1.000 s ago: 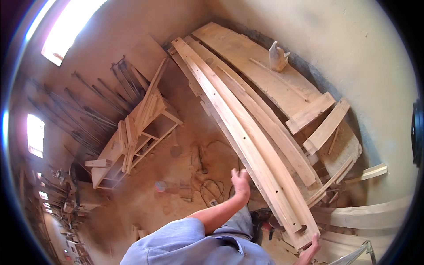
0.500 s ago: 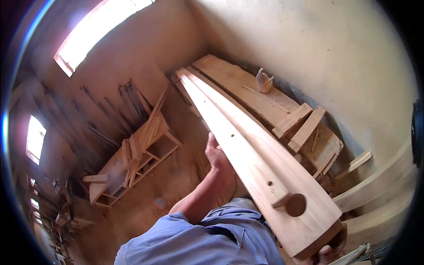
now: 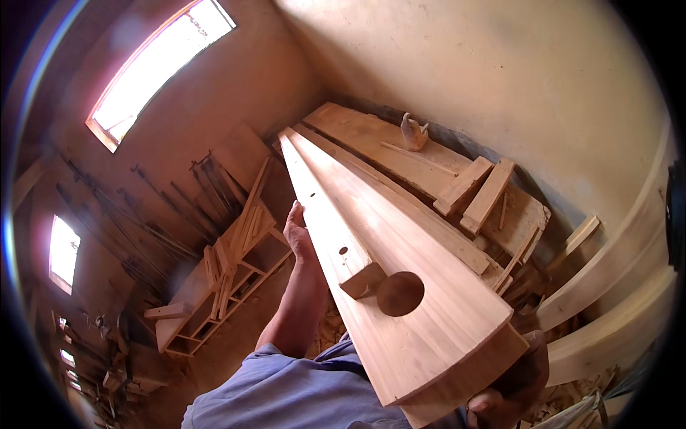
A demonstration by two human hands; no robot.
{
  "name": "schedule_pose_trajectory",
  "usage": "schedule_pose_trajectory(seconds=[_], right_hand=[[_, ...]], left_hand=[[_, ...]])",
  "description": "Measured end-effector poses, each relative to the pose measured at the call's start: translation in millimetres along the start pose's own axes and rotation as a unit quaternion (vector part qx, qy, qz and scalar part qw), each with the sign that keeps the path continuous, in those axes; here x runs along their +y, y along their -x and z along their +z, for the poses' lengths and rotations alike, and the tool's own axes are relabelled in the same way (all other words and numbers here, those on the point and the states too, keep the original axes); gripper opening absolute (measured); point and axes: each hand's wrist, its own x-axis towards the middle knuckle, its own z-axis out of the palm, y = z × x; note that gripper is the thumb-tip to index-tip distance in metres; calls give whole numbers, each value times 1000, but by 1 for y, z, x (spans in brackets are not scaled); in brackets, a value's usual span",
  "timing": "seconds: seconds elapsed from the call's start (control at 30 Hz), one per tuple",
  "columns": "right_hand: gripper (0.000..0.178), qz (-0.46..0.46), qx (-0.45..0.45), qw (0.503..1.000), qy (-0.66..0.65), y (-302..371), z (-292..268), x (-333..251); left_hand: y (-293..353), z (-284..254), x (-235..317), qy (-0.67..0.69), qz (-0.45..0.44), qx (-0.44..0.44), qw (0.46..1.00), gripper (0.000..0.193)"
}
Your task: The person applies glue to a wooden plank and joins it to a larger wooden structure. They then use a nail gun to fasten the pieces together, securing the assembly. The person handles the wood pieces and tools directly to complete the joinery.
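Note:
A long pale wooden board (image 3: 446,318) slants across the middle of the view, its broad near end toward me. A round hole (image 3: 409,293) pierces it near that end. Along its left side runs a narrower raised strip (image 3: 330,225) with small drilled holes, stopping short of the round hole. My left hand (image 3: 300,232) is closed on the board's left edge, partway along; its fingers pass underneath, out of sight. At the near right corner my right hand (image 3: 511,382) grips the end from below, partly in shadow.
Beyond the board stands a workbench (image 3: 357,132) with wood blocks (image 3: 488,194) and a small wooden hand plane (image 3: 413,134). Curved timbers (image 3: 607,336) lie at the right. On the left, a wooden frame (image 3: 214,314) carries loose sticks, and long clamps (image 3: 161,239) lean against the wall.
The board's near end has come up and to the left, looking larger. Both hands have moved with it, still holding on; more of its end face now shows.

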Motion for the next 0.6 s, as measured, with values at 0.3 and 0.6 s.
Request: schedule_pose_trajectory(seconds=[0.3,0.6], right_hand=[[59,-4,-3,1000,-7,4,12,-4],[55,-35,0,999,-11,11,30,-5]], left_hand=[[0,10,14,44,-42,54,997,38],[-41,-49,-1,87,-18,-71,993,36]])
